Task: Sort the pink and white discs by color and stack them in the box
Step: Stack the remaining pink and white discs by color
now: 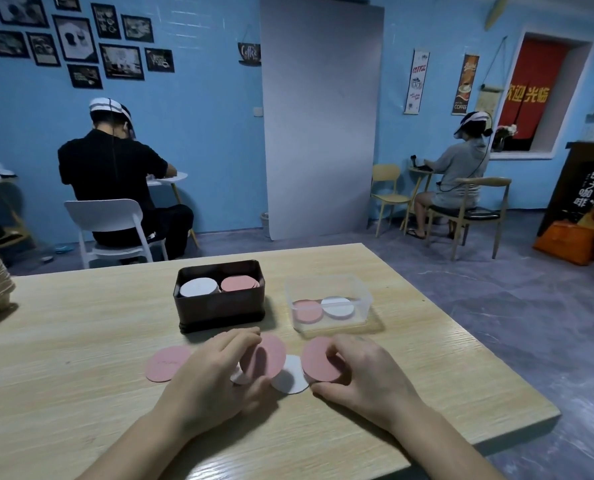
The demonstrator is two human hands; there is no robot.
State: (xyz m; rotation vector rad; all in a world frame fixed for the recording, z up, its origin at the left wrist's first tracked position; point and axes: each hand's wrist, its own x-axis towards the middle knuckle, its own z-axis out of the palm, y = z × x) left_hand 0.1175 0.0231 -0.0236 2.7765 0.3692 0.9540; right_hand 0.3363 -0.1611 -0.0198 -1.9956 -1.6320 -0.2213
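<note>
**Both hands on pink discs near the table's front edge**

The left hand [212, 372] curls its fingers round a tilted pink disc [266, 355]. The right hand [361, 372] pinches a second pink disc [318, 358] between thumb and fingers. A white disc [290, 377] lies flat between them, and a loose pink disc [165, 363] lies just left of the left hand. Toward the far edge of the table [81, 341] stands the dark box [219, 310], holding a white stack [198, 287] beside a pink stack [238, 283]. A clear tub [326, 282] sits to its right.
</note>
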